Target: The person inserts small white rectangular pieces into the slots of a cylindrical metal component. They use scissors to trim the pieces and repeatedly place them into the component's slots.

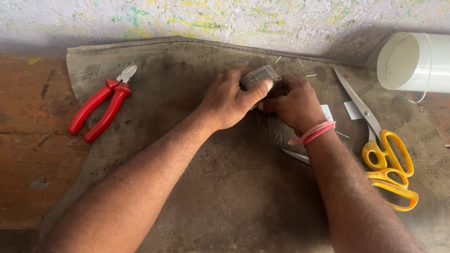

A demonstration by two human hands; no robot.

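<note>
I am watching both hands working close together over the middle of a worn grey mat (239, 201). My left hand (228, 101) is closing around a small clear plastic box (261, 75), thumb pressing along its near edge, and the right hand (294, 103) is pinching it from the other side, so the box is sitting raised just above the mat, held between the two. What lies inside it I cannot tell.

The risks I am judging from here: the box is smooth and small, and if either thumb is pushing too hard it could be popping out of the grip toward the wall. Thin pale slivers (302, 65) are lying just beyond the grip, and more could be scattering if the box tips. Yellow-handled scissors (385, 156) are lying to the right of the grip, near the right forearm, so a sweeping elbow could be knocking them. Red pliers (101, 108) are lying well left of the grip, out of harm's way.
</note>
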